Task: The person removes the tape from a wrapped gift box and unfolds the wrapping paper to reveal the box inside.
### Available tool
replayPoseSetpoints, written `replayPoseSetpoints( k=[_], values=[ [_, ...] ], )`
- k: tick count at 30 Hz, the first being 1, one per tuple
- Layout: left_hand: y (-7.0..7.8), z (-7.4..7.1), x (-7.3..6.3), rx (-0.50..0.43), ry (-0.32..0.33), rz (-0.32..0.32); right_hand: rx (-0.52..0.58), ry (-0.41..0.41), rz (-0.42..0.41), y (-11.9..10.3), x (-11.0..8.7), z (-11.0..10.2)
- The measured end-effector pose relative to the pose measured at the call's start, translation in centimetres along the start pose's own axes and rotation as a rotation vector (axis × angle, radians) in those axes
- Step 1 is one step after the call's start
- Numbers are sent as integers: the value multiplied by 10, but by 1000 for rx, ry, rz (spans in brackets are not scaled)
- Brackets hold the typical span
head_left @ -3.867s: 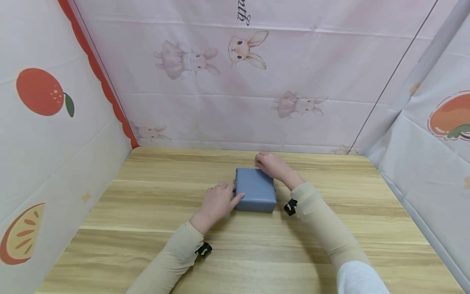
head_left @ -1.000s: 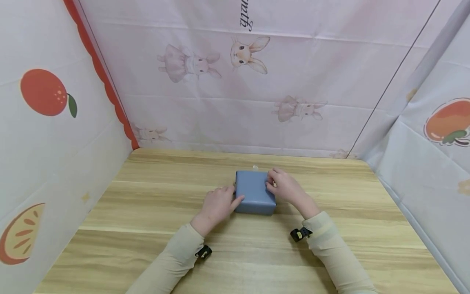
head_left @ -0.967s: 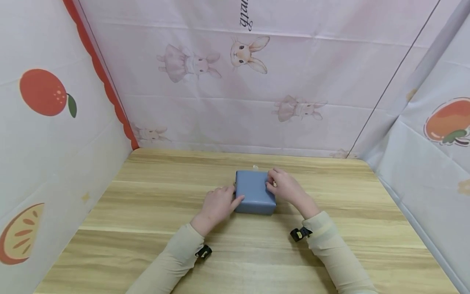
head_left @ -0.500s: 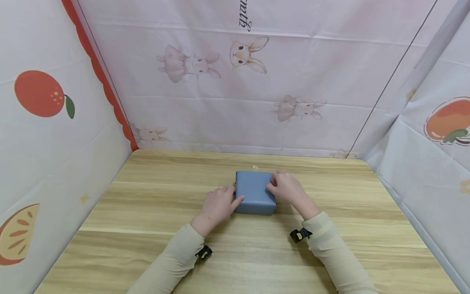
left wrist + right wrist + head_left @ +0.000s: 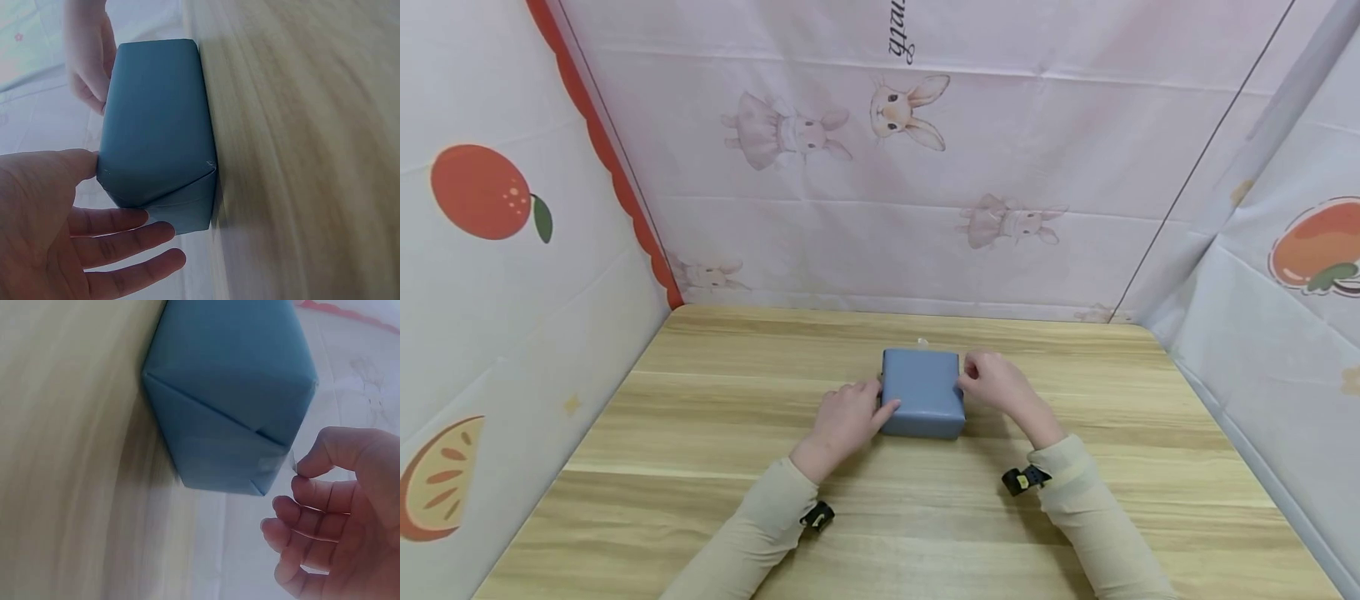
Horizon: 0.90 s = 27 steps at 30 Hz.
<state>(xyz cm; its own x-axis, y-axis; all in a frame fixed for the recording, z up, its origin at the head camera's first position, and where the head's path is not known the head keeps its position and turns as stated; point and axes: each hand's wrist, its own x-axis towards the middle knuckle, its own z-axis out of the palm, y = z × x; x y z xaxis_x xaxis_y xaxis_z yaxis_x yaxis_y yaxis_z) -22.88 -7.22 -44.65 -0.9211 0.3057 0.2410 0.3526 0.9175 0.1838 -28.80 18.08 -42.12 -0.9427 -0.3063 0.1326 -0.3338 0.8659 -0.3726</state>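
Observation:
A box wrapped in blue paper (image 5: 921,383) lies flat on the wooden table. My left hand (image 5: 844,421) rests at its left end; the thumb touches the top edge and mostly straight fingers lie against the folded end flap, plain in the left wrist view. Beside the box's right end is my right hand (image 5: 996,383). Its thumb and forefinger pinch a small whitish translucent strip, like clear tape (image 5: 294,463), close to the upper edge; the other fingers are loosely curled. The folded right flap (image 5: 219,434) shows, with a shiny patch near its corner.
A small whitish translucent piece (image 5: 922,342) shows just behind the box. Wooden tabletop (image 5: 737,333) surrounds the box, with printed cloth walls (image 5: 835,250) at the back and on both sides. A black strap band sits on each wrist.
My right hand has moved from the box's far edge to its right side, then slid a little right, off the top. The whitish piece behind has come into view. My left hand stays put.

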Motion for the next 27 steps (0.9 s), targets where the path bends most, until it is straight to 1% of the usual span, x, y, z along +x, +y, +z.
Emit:
replayPoseSetpoints(
  k=[5, 14, 20, 27],
  values=[
    [0, 0, 1, -3, 3, 0, -1, -7, -12, 6, -1, -2],
    [1, 0, 0, -8, 3, 0, -8, 6, 2, 13, -7, -9],
    [1, -1, 0, -9, 13, 2, 5, 14, -16, 13, -8, -10],
    [1, -2, 1, -15, 0, 1, 22, 10, -8, 10, -10, -11]
  ],
)
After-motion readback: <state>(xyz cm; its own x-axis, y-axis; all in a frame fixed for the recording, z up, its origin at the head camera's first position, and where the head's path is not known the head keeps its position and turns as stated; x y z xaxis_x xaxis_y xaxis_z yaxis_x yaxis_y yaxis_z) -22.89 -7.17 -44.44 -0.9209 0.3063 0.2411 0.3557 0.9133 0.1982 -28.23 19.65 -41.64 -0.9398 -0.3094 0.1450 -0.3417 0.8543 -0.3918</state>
